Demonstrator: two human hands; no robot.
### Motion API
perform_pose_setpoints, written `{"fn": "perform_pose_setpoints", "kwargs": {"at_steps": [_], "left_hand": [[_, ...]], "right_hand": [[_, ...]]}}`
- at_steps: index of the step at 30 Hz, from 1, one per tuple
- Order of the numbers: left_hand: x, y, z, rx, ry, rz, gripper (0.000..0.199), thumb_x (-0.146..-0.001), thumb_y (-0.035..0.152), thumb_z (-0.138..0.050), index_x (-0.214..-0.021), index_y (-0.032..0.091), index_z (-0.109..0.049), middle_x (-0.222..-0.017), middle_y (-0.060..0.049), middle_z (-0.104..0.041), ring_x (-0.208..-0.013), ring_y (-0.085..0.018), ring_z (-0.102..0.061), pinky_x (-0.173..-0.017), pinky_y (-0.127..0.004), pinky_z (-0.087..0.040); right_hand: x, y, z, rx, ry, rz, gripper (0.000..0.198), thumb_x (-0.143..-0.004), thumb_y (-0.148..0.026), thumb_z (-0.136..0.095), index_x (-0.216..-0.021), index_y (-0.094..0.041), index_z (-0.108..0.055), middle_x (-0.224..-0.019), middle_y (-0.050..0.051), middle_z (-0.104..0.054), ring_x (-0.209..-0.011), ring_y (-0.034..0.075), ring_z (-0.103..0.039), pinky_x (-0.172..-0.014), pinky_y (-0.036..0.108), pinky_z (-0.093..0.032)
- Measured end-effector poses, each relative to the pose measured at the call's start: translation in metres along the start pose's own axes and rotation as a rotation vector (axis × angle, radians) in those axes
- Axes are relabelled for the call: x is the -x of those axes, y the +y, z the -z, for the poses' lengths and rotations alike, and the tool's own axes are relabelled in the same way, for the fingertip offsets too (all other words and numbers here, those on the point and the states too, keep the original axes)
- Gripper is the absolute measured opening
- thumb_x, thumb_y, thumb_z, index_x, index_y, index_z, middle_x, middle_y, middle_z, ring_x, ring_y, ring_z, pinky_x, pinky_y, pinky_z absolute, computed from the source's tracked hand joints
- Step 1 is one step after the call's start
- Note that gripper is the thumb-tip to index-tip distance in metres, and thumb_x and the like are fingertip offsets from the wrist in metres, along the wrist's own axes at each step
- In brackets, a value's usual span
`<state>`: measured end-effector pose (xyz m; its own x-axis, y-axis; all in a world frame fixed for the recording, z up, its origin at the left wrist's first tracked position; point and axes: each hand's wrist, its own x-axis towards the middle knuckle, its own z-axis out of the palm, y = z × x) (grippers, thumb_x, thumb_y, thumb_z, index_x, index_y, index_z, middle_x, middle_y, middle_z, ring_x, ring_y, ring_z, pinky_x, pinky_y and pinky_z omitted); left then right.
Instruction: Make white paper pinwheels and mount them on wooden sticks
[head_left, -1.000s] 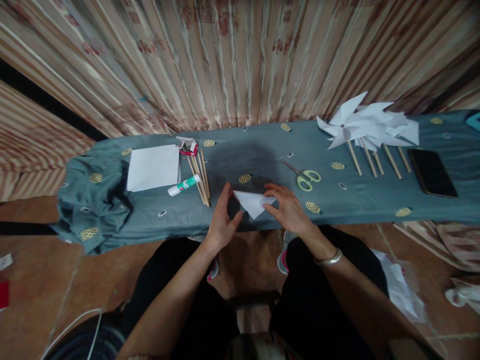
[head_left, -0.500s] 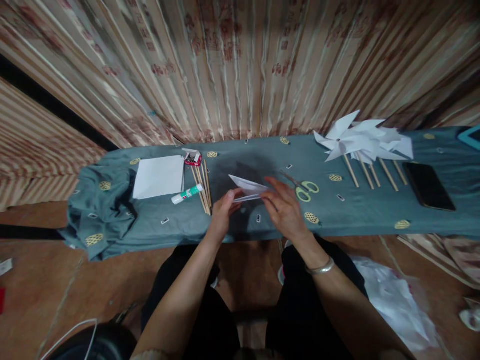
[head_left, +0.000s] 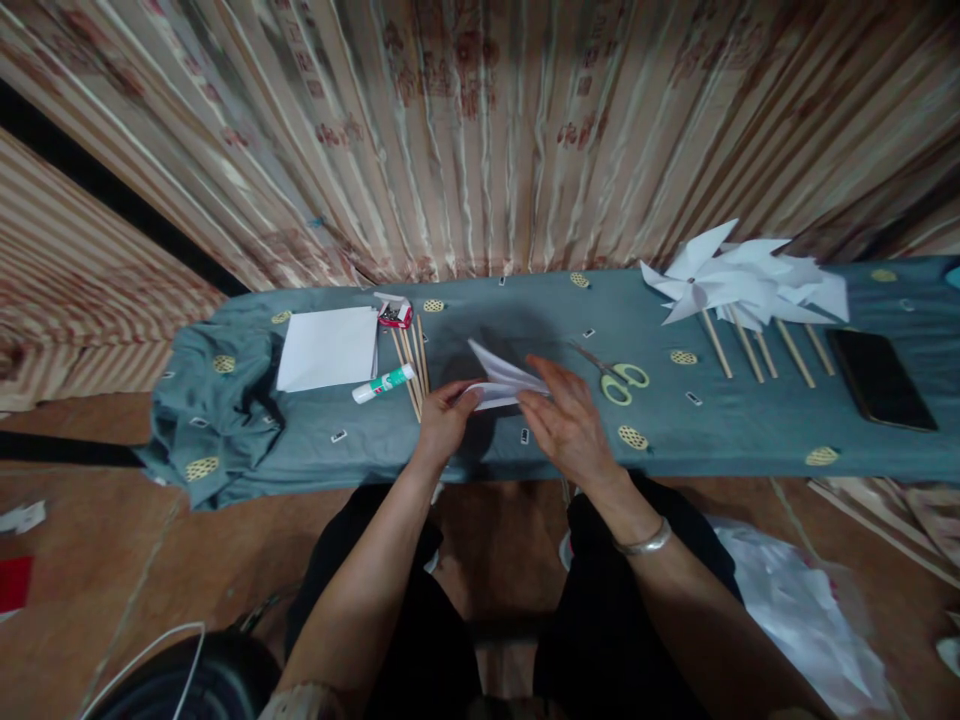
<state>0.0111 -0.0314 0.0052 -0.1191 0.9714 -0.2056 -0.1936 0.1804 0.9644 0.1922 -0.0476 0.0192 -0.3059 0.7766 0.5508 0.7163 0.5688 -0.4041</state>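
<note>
The folded white paper sheet [head_left: 504,375] looks smooth and matt, the grey-green patterned cloth [head_left: 720,440] creased, the slim pale sticks [head_left: 422,352] wooden, the silver bangle [head_left: 648,546] shiny metal.

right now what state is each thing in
folded paper: layers parted, in left hand, right hand touching
paper stack: lying flat
red box: open
glue stick: on its side
wooden sticks: loose
scissors: lying flat
pinwheels: assembled, overlapping
phone: flat, screen dark
cloth: bunched left end

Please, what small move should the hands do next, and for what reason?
Perhaps the right hand could part the folded paper a little more: its layers stand apart, and the left hand pinches its opposite end.
</note>
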Motion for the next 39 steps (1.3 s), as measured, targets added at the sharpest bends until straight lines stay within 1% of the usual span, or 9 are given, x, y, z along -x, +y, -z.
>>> {"fn": "perform_pose_setpoints", "kwargs": {"at_steps": [5, 11, 17, 21, 24, 26, 28, 34, 39], "left_hand": [[-0.003, 0.009, 0.000, 0.244, 0.130, 0.025, 0.026, -0.064, 0.032, -0.081, -0.081, 0.015, -0.071, -0.076, -0.001, -0.071, -0.070, -0.015, -0.066, -0.070, -0.028, -0.055], [-0.006, 0.017, 0.000, 0.492, 0.152, 0.100, 0.016, -0.068, 0.019, -0.078, -0.078, 0.013, -0.067, -0.077, -0.002, -0.073, -0.069, -0.013, -0.067, -0.070, -0.025, -0.055], [-0.005, 0.024, -0.002, 0.570, 0.169, 0.171, 0.003, -0.077, 0.012, -0.068, -0.080, 0.013, -0.067, -0.079, -0.003, -0.074, -0.072, -0.012, -0.069, -0.074, -0.023, -0.056], [-0.002, 0.024, -0.001, 0.499, 0.091, 0.235, 0.003, -0.077, 0.015, -0.068, -0.078, 0.011, -0.069, -0.074, -0.004, -0.073, -0.064, -0.013, -0.067, -0.065, -0.023, -0.056], [0.001, 0.021, 0.001, 0.354, 0.003, 0.242, 0.016, -0.068, 0.021, -0.079, -0.075, 0.009, -0.070, -0.067, -0.005, -0.072, -0.055, -0.013, -0.065, -0.055, -0.022, -0.053], [0.002, 0.019, 0.003, 0.284, -0.004, 0.234, 0.023, -0.063, 0.026, -0.083, -0.074, 0.010, -0.072, -0.065, -0.006, -0.073, -0.053, -0.013, -0.065, -0.052, -0.021, -0.052], [0.002, 0.017, 0.004, 0.262, 0.015, 0.231, 0.025, -0.064, 0.031, -0.083, -0.075, 0.011, -0.072, -0.066, -0.006, -0.073, -0.056, -0.016, -0.068, -0.054, -0.023, -0.053], [-0.001, 0.019, 0.003, 0.313, 0.032, 0.281, 0.019, -0.075, 0.033, -0.074, -0.079, 0.015, -0.071, -0.074, -0.009, -0.076, -0.090, -0.026, -0.073, -0.079, -0.035, -0.059], [0.000, 0.026, 0.000, 0.378, 0.018, 0.256, 0.021, -0.075, 0.032, -0.072, -0.084, 0.014, -0.071, -0.080, -0.008, -0.076, -0.090, -0.025, -0.073, -0.079, -0.033, -0.059]], "right_hand": [[0.001, -0.001, -0.001, -0.131, 0.022, -0.163, 0.024, -0.092, -0.036, -0.056, -0.106, -0.024, -0.071, -0.141, 0.011, -0.055, -0.132, 0.029, -0.050, -0.109, 0.050, -0.043], [0.001, 0.001, 0.003, -0.356, 0.064, -0.360, 0.035, -0.090, -0.047, -0.056, -0.108, -0.022, -0.072, -0.146, 0.011, -0.050, -0.132, 0.030, -0.050, -0.112, 0.050, -0.040], [0.000, 0.019, -0.012, -0.782, 0.163, -0.588, 0.036, -0.077, -0.045, -0.072, -0.105, -0.022, -0.072, -0.139, 0.011, -0.056, -0.117, 0.028, -0.062, -0.095, 0.044, -0.055], [-0.001, 0.029, -0.012, -0.899, 0.122, -0.640, 0.034, -0.073, -0.039, -0.075, -0.104, -0.025, -0.072, -0.113, 0.006, -0.073, -0.104, 0.025, -0.068, -0.094, 0.045, -0.056], [-0.001, 0.032, -0.005, -0.969, 0.102, -0.676, 0.034, -0.070, -0.035, -0.077, -0.102, -0.025, -0.073, -0.109, 0.005, -0.075, -0.101, 0.025, -0.070, -0.092, 0.044, -0.057], [0.000, 0.032, -0.002, -1.004, 0.068, -0.679, 0.033, -0.070, -0.034, -0.077, -0.101, -0.025, -0.073, -0.109, 0.005, -0.075, -0.100, 0.024, -0.070, -0.092, 0.043, -0.056], [0.001, 0.032, 0.000, -1.013, 0.037, -0.666, 0.032, -0.070, -0.033, -0.077, -0.101, -0.024, -0.073, -0.112, 0.005, -0.075, -0.101, 0.023, -0.070, -0.093, 0.042, -0.056], [0.003, 0.029, 0.002, -1.040, 0.022, -0.689, 0.033, -0.068, -0.031, -0.078, -0.100, -0.023, -0.073, -0.111, 0.006, -0.075, -0.099, 0.022, -0.070, -0.092, 0.041, -0.055], [0.001, 0.031, 0.001, -1.027, 0.104, -0.736, 0.033, -0.064, -0.031, -0.079, -0.096, -0.023, -0.074, -0.107, 0.006, -0.075, -0.097, 0.023, -0.070, -0.090, 0.042, -0.054]]}}
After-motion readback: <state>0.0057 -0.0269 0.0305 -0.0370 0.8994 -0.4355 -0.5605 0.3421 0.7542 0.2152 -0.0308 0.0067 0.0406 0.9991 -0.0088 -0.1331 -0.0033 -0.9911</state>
